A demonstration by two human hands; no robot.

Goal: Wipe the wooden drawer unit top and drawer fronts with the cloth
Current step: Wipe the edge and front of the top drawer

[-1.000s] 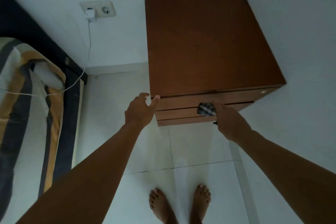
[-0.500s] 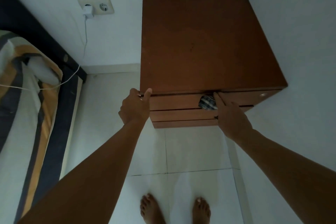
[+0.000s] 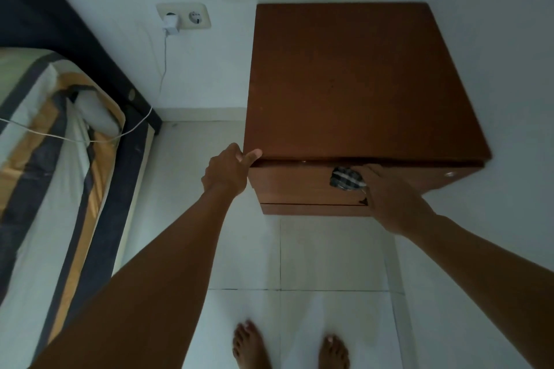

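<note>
Dark checked cloth [image 3: 344,178] touches right hand [image 3: 389,201] fingertips.

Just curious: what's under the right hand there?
A checked cloth, held against the upper drawer front by the right hand; its part beneath the fingers is hidden.

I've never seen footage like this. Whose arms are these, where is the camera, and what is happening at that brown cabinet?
No machine here: a person wears one camera on the head, looking down, so you see their own arms and bare feet. The left hand grips the front left corner of the wooden drawer unit. The right hand holds a bunched checked cloth against the top drawer front. A bed stands at the left, with a charger plugged into the wall socket.
</note>
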